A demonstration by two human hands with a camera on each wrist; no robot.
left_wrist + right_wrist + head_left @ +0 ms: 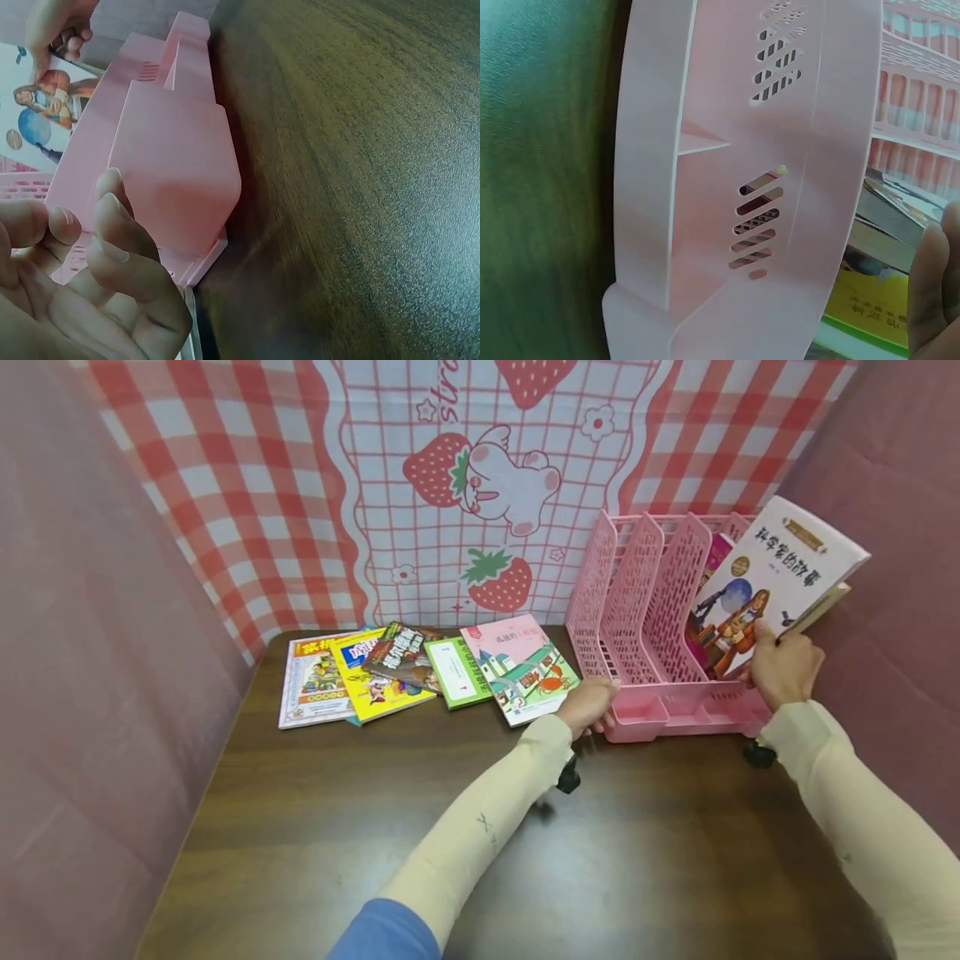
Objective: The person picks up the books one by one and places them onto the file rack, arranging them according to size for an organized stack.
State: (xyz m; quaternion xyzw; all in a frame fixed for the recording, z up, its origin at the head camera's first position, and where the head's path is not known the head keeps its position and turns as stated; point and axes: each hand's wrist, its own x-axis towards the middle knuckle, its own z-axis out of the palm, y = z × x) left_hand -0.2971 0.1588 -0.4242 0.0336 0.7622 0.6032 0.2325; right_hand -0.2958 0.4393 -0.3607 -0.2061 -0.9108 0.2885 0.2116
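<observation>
Books: five thin glossy picture books (pixel 420 672) lie fanned and overlapping on the bench, just left of the left hand's fingers; the nearest, a pink-covered one (pixel 521 668), ends right beside them
Bench: dark brown wood-grain bench (pixel 315 827), smooth with a dull sheen; a wide bare stretch lies on the near side of both hands, reaching to the front edge
Left hand: left hand (pixel 588 706) rests at the left front corner of the rack's low lip; its fingers (pixel 112 225) are bent and close together against the pink plastic, though a firm grip cannot be told
Rack: pink plastic file rack (pixel 645 610), perforated slanting dividers, rounded corners, standing on the bench between the two hands; the slots nearest the left fingers are open
Right hand: right hand (pixel 783 668) grips the lower edge of a white-covered book (pixel 776 581), thumb on the cover, fingers curled behind
White book: tilted, its lower part inside the rightmost slot, upper corner jutting past the rack's right edge
</observation>
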